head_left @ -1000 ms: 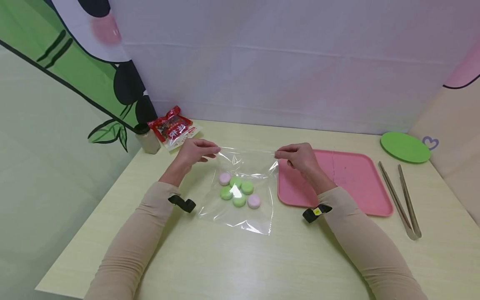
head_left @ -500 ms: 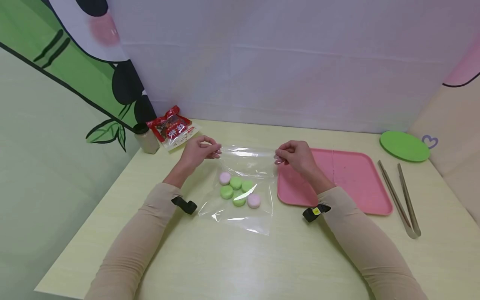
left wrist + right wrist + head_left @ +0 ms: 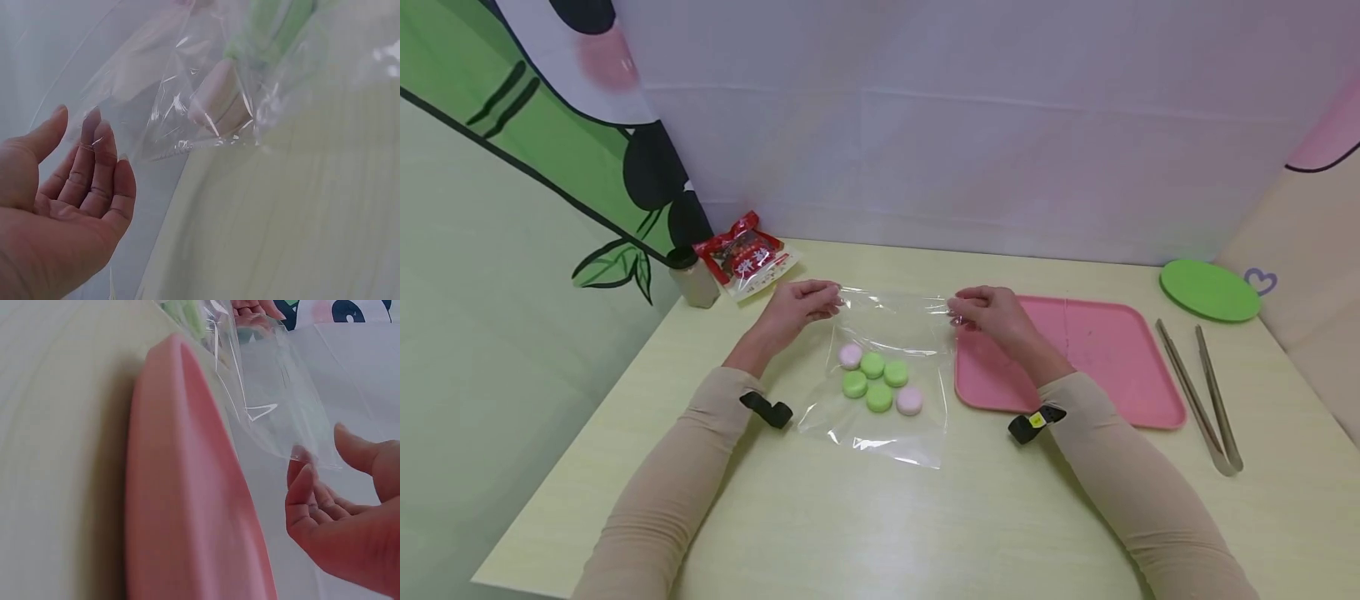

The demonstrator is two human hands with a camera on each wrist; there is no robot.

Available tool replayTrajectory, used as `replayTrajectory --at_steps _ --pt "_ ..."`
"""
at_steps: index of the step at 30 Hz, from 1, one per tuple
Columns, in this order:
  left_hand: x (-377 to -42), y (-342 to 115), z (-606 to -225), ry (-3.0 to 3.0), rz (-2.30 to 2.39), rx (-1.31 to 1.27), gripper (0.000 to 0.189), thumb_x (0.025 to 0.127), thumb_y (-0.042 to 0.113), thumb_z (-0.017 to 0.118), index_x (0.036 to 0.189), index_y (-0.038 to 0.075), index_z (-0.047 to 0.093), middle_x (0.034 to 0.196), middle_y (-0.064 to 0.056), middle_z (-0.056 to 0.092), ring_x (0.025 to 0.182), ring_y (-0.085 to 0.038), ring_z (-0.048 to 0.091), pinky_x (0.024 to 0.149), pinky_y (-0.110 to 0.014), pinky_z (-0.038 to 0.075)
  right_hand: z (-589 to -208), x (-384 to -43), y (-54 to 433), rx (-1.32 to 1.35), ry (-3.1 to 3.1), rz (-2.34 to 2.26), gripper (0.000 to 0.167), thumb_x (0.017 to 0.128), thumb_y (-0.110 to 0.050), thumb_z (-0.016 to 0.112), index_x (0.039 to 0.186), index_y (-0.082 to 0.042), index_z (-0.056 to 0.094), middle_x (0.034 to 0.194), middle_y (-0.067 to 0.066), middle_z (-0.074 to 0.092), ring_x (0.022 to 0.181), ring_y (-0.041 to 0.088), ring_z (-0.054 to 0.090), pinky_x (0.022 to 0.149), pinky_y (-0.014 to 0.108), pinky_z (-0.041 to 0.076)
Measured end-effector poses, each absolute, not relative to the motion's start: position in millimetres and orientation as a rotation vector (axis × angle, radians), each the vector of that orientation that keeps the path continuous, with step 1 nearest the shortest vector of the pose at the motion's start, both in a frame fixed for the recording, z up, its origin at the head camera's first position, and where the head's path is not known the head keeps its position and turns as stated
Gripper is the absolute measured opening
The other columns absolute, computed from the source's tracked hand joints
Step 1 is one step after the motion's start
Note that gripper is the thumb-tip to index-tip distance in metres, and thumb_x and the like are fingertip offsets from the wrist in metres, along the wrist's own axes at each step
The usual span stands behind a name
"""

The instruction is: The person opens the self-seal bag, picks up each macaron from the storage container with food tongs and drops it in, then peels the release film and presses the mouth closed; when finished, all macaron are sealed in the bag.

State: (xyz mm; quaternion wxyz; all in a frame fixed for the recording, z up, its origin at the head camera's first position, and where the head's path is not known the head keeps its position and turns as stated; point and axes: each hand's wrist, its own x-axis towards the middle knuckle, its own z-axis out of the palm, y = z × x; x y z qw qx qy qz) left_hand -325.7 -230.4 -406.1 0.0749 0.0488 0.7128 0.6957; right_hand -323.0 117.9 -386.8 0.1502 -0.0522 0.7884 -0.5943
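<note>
A clear plastic bag lies on the table with several green and pink round sweets, perhaps macarons, inside. My left hand holds the bag's top left corner. My right hand holds the top right corner, and the bag's mouth stretches between them. In the left wrist view, the fingers are curled with film over some fingertips, and the thumb stands apart. In the right wrist view, film covers the fingertip of one curled finger, with the thumb apart too.
A pink tray lies under and right of my right hand. Metal tongs and a green plate are farther right. A red snack packet and a dark-lidded jar stand at the back left of the table.
Both hands stay at the bag's top corners. Their fingers curled in more half a second ago and are straighter now. The bag and sweets have hardly moved.
</note>
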Motion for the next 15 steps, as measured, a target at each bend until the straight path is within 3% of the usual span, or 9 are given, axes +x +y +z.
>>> replayTrajectory --at_steps 5,10,15 --pt "-324.9 -229.0 -407.5 2.063 2.123 0.135 0.032 0.100 0.017 0.064 0.122 -0.006 0.063 0.101 -0.006 0.072 0.092 -0.018 0.066 0.090 -0.030 0.055 -389.0 -323.6 119.4 -0.121 2.222 -1.664 0.040 0.091 -0.021 0.076 0.122 0.001 0.062 0.107 0.010 0.073 0.096 0.022 0.068 0.087 0.036 0.055" --pt "-324.9 -228.8 -412.0 2.178 1.940 0.196 0.034 0.099 0.022 0.066 0.124 -0.003 0.066 0.113 -0.005 0.073 0.106 -0.018 0.064 0.100 -0.033 0.050 -389.4 -324.7 119.4 -0.132 2.240 -1.666 0.028 0.092 -0.019 0.075 0.112 0.001 0.069 0.097 0.007 0.075 0.083 0.017 0.068 0.073 0.030 0.054" --pt "-323.7 -228.4 -411.9 2.266 1.849 0.172 0.037 0.097 0.022 0.069 0.123 -0.004 0.067 0.105 -0.005 0.076 0.103 -0.015 0.069 0.103 -0.035 0.048 -387.5 -323.6 119.0 -0.117 2.245 -1.682 0.026 0.093 -0.018 0.074 0.110 0.000 0.070 0.094 0.008 0.075 0.079 0.016 0.067 0.070 0.028 0.053"
